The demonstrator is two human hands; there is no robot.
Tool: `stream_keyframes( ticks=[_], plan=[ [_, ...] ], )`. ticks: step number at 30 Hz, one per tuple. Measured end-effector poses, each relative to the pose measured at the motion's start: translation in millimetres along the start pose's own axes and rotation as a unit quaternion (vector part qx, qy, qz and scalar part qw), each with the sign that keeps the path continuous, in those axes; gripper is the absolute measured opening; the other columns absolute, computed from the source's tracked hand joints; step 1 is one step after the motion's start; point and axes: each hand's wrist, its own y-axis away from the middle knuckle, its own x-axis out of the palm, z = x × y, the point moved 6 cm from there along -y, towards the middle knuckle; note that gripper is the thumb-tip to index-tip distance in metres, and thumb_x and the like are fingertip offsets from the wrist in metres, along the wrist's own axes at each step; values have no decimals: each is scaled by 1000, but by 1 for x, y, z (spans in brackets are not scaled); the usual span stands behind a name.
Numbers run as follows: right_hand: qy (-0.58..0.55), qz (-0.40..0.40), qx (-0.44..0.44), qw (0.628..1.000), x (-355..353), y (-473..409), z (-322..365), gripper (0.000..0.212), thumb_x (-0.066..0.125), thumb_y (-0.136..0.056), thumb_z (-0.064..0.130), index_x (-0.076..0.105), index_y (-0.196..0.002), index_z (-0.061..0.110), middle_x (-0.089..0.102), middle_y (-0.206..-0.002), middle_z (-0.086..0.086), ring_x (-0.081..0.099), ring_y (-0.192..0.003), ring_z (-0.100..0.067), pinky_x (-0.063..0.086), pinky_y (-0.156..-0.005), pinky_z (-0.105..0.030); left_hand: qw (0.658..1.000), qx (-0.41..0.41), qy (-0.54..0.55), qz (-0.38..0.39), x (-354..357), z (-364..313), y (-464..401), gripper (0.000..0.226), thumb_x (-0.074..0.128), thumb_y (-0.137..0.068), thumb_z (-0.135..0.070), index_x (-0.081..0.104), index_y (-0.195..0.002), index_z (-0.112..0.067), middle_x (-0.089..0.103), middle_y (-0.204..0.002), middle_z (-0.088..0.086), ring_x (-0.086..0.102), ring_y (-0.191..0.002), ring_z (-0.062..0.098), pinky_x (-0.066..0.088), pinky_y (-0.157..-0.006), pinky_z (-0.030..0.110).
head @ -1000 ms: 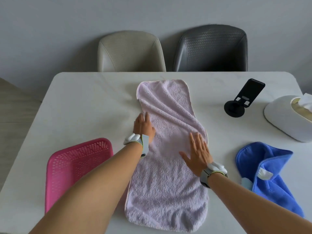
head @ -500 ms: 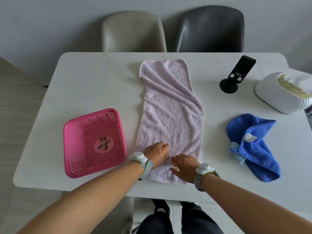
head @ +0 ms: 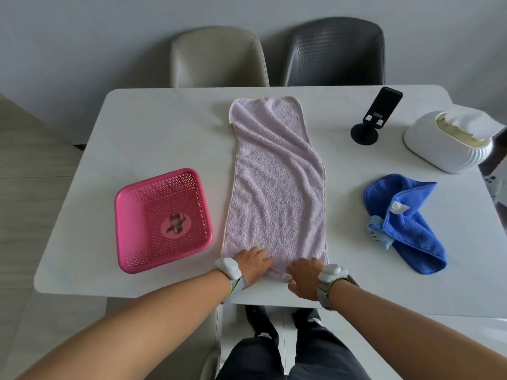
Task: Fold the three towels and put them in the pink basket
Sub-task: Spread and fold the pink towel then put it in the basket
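Observation:
A long pale pink towel [head: 274, 182] lies spread lengthwise down the middle of the white table [head: 164, 133], still wrinkled. My left hand [head: 252, 263] rests with fairly straight fingers on its near left end. My right hand [head: 303, 278] curls its fingers on the near edge, where the cloth bunches a little between the two hands. To the left stands the pink basket [head: 159, 175], with only a round picture on its floor. A crumpled blue towel [head: 408, 223] lies to the right, a paler blue cloth [head: 375, 229] poking out from under it.
A black phone stand [head: 374, 116] and a white tissue box [head: 447, 144] sit at the far right. A beige chair [head: 219, 58] and a dark grey chair [head: 334, 50] stand behind the table. My legs show below the near edge.
Both hands slid from the middle of the pink towel back to its near end, and my view pulled back and up. In the last half second the right hand's fingers curled on the edge.

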Motion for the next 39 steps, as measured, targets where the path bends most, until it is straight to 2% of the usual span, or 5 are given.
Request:
stream_keyframes(
  ticks=[8, 11, 15, 23, 39],
  plan=[
    [-57, 194, 16, 979, 3, 18, 3, 57, 43, -91, 51, 63, -132, 16, 67, -129, -9, 63, -116, -32, 51, -99, -43, 967, 50, 142, 207, -9, -26, 27, 34, 55, -90, -31, 58, -118, -12, 64, -106, 11, 61, -97, 35, 51, -81, 40],
    [-49, 220, 13, 974, -1, 23, 3, 59, 45, -93, 51, 60, -135, 12, 63, -135, -11, 59, -123, -33, 48, -105, -46, 958, 71, 101, 259, -18, -30, 30, 68, 69, -92, -27, 40, -149, -4, 52, -143, 18, 50, -129, 35, 40, -101, 36],
    [-33, 223, 27, 974, -19, 25, -8, 59, 54, -94, 43, 48, -146, 14, 48, -151, -9, 47, -137, -31, 42, -110, -41, 950, 62, 79, 296, -28, -10, 27, 67, 79, -84, -15, 46, -140, 1, 61, -129, 22, 59, -112, 33, 42, -80, 32],
    [-59, 140, 34, 988, -64, 3, -54, 39, 65, -90, 38, 61, -125, 23, 66, -125, -1, 63, -106, -26, 50, -86, -32, 967, 25, 110, 229, -85, 53, 10, 47, 75, -86, -10, 59, -129, -1, 65, -122, 21, 55, -98, 24, 40, -76, 32],
    [-245, -179, 132, 943, -189, -64, -157, 21, 33, -105, 33, 50, -109, 24, 69, -101, -14, 58, -77, -31, 45, -72, -35, 955, -230, 175, -68, -174, 157, -40, 36, 50, -95, -2, 58, -128, -16, 65, -119, 16, 64, -104, 35, 45, -74, 33]
  ],
)
